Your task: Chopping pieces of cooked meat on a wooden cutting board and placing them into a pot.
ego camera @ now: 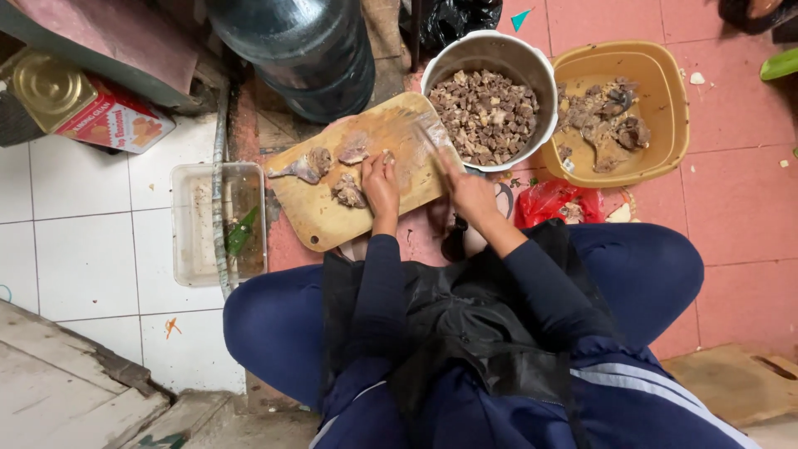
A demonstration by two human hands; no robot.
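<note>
On the floor, board: wooden cutting board point(332, 208), few meat pieces point(347, 193) uncut.
Left hand point(381, 185): fingers pressed on meat.
Right hand point(470, 193): closed round knife point(431, 143).
Done: metal pot point(490, 100) nearly full, diced.
Left: tan basin point(665, 108), some chunks.

The wooden cutting board point(332, 212) at centre frame is crowded: meat pieces point(312, 165) lie along its upper left, and both hands, left hand point(381, 185) and right hand point(470, 193) with a knife point(432, 143), fill its right half. Only the board's lower left corner is bare. Above it a large dark water jug point(307, 50) blocks the way. To the upper right, a metal pot point(490, 50) and yellow basin point(665, 100) stand touching. A clear plastic tub point(191, 224) flanks the left. White tiled floor point(91, 249) at left and red tiles point(740, 216) at right lie open.
</note>
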